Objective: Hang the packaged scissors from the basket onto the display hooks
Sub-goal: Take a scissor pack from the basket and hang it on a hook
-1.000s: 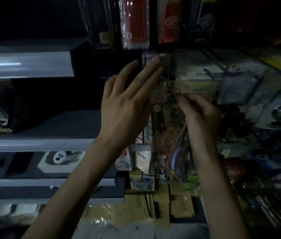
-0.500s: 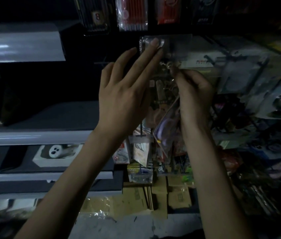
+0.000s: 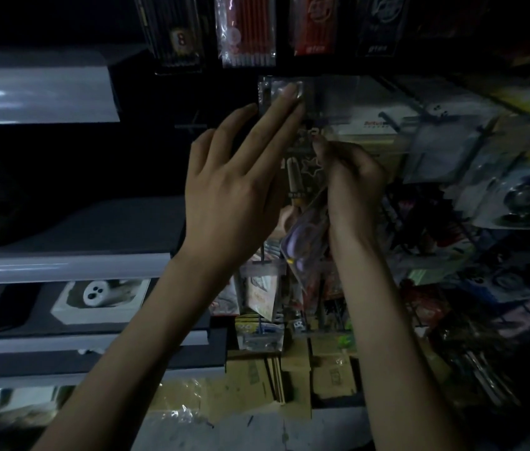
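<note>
A packaged pair of scissors with purple handles (image 3: 304, 239) hangs tilted at the centre of a dim display rack. My right hand (image 3: 353, 177) pinches the package's top edge just below a display hook (image 3: 314, 133). With straight fingers, my left hand (image 3: 240, 183) presses against a clear hanging package (image 3: 289, 96) to the left of the hook; its thumb is hidden behind the packs. The basket is out of view.
Packs of pens and pencils (image 3: 247, 30) hang in a row above. Grey shelves (image 3: 62, 265) run along the left. More hanging packets (image 3: 501, 177) crowd the right side, and cardboard boxes (image 3: 302, 369) stand low in the middle.
Both hands have risen on the rack. My right hand has brought the scissors package's top up close to the hook, and my left fingertips have climbed onto the clear package.
</note>
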`<action>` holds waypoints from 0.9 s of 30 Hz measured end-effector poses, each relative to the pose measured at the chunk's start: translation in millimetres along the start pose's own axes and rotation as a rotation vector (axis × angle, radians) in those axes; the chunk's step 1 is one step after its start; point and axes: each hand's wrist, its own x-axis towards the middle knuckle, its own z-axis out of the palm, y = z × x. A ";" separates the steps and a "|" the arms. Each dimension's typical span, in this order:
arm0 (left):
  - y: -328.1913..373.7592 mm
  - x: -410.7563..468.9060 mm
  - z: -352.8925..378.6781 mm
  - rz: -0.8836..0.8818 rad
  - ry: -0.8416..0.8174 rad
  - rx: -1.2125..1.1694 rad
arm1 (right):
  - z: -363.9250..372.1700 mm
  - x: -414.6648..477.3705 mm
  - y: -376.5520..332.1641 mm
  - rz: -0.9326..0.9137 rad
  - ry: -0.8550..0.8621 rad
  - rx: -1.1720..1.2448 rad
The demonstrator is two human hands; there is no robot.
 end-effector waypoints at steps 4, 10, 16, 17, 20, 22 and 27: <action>0.6 -0.6 -0.1 0.011 0.005 0.001 | 1.8 1.8 2.0 0.002 -0.002 0.016; 1.9 -3.6 1.5 0.047 0.004 0.020 | 1.3 4.8 0.9 0.016 -0.010 0.075; -0.3 -8.7 3.4 0.084 -0.013 -0.011 | 8.0 11.4 -0.2 0.024 0.000 0.131; -1.0 -10.2 3.7 0.084 -0.017 -0.023 | 7.9 12.6 1.5 0.019 -0.003 0.133; -3.0 -17.1 6.0 0.102 -0.030 -0.049 | 5.9 14.2 4.8 0.010 -0.032 0.131; -5.6 -26.1 9.6 0.105 -0.038 -0.067 | 2.9 11.9 6.1 0.020 -0.047 0.096; -7.4 -50.0 24.5 0.058 -0.069 -0.178 | -3.3 13.0 5.7 0.083 -0.055 0.099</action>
